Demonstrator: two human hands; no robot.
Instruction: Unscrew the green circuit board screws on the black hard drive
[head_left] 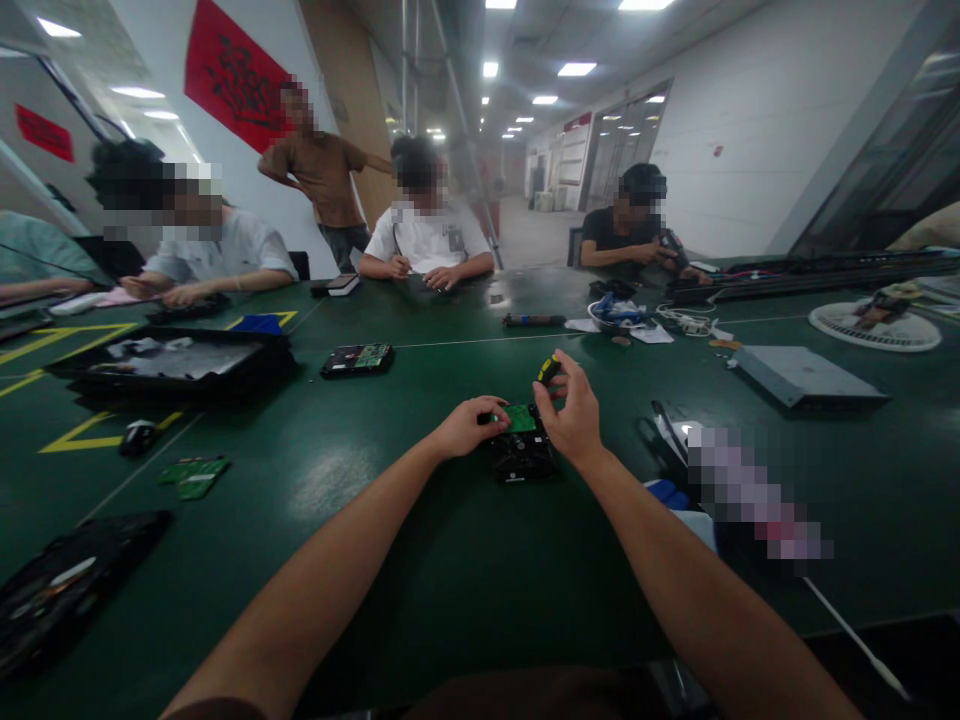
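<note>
A small black device (523, 458) with a green circuit board (520, 418) on its upper side sits on the green table in front of me. My left hand (471, 427) grips its left edge, with fingertips on the board. My right hand (574, 410) holds a screwdriver (550, 369) by its yellow and black handle, above the device's right side. The handle is tilted, and the screwdriver's tip cannot be made out near the board.
To the left are a black tray-like housing (247, 375), a black unit with a board (357, 360), a mouse (138, 437) and loose green boards (196, 476). A flat metal case (808, 378) and a white fan grille (832, 325) lie right. Several people sit or stand across the table.
</note>
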